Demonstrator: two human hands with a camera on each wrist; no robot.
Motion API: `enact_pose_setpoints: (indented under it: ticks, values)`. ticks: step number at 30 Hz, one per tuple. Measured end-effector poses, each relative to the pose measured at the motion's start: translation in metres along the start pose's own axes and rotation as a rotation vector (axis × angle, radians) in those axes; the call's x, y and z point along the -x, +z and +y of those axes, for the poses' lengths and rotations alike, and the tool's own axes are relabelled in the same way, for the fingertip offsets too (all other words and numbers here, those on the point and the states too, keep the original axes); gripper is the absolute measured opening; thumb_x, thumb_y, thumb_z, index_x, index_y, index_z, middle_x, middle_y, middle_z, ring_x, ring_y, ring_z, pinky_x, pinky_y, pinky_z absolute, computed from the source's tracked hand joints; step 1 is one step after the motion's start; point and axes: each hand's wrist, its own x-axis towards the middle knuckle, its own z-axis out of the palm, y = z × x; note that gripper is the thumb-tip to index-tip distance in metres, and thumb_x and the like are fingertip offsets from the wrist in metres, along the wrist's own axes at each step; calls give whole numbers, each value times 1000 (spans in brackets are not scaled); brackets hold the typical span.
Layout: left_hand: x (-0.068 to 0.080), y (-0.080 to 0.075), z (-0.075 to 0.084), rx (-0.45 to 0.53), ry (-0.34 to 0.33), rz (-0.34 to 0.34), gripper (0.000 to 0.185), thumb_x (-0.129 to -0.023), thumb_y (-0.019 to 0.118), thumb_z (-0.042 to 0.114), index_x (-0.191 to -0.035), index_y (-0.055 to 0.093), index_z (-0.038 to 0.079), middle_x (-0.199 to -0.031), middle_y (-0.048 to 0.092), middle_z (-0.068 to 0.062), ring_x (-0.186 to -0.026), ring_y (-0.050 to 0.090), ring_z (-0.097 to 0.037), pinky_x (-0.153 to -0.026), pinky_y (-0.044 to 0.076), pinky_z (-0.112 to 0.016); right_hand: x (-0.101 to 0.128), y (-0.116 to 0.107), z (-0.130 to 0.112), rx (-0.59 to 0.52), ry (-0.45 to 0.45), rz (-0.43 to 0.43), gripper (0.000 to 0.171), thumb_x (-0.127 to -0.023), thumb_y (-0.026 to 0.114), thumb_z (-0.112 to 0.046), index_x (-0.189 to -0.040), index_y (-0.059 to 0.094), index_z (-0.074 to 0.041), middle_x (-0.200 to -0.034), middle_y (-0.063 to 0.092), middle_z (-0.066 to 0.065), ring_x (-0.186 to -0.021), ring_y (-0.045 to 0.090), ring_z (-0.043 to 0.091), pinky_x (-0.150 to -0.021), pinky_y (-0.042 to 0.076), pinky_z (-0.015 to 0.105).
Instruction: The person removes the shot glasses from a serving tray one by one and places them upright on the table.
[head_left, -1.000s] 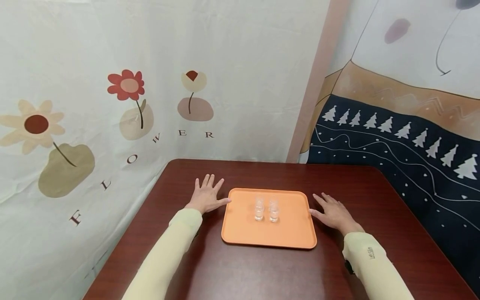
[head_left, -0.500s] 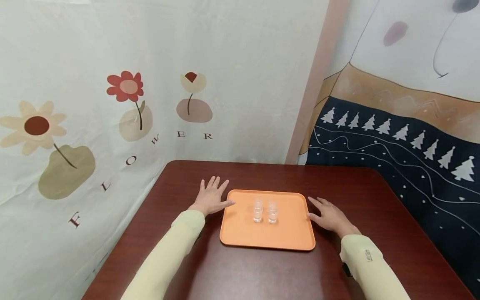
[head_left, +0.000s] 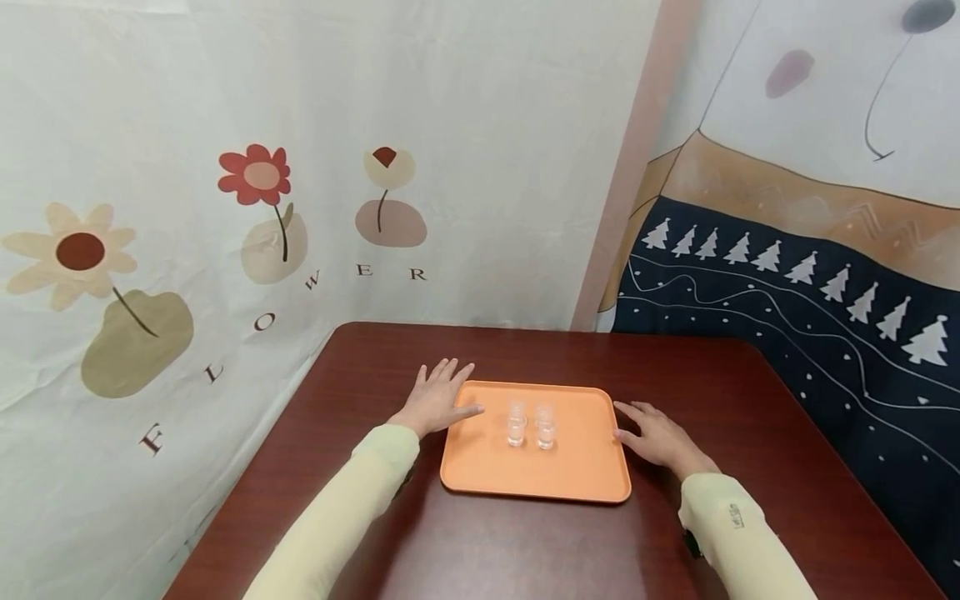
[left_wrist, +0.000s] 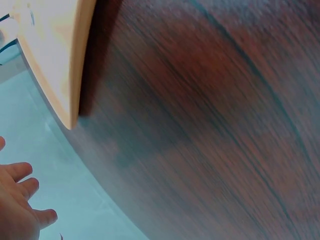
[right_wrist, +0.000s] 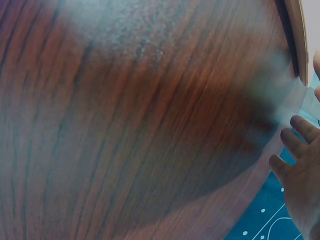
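Orange tray (head_left: 536,467) flat on dark worktop (head_left: 525,542), two small clear glasses (head_left: 531,423) upright side by side near tray centre. Left hand (head_left: 438,400) splayed, fingertips over left rim, gripping nothing. Right hand (head_left: 656,435) spread, touching right rim, holding nothing. Risk: uneven lift or jerk tips tray; light glasses slide, topple, roll off.

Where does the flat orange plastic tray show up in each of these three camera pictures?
Head view: the flat orange plastic tray lies mid-table between both hands, carrying two small clear glasses.
Left wrist view: only its pale edge shows at the upper left, blurred.
Right wrist view: only a thin strip of its rim shows at the upper right edge.
Shared landmark: the dark red-brown wooden table, which fills most of both wrist views.
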Motion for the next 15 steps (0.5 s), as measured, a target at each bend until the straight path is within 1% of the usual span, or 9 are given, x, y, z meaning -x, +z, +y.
enact_pose_setpoints:
  ticks: [7,12,15]
  values:
    - [1,-1,9,94,1,-5,83,-89,63,61,-154,37,16,-159,30,-16,-147,22,-34,-115,14,-61,-1,1,2,12,-15,17,66,-97,61,-45,-150,44,-10,-146,38,31,-130,41,50,-100,35,69]
    - [3,3,13,187,24,13,80,-89,68,56,-151,42,13,-157,33,-16,-146,25,-34,-115,16,-60,0,2,2,17,-13,16,64,-97,61,-44,-148,46,-10,-145,40,30,-128,43,50,-99,36,69]
    - [3,4,16,223,31,11,79,-89,68,54,-151,42,12,-157,34,-17,-146,26,-35,-115,17,-60,2,2,1,12,-7,15,62,-97,62,-42,-148,46,-10,-144,41,29,-128,43,49,-98,36,69]
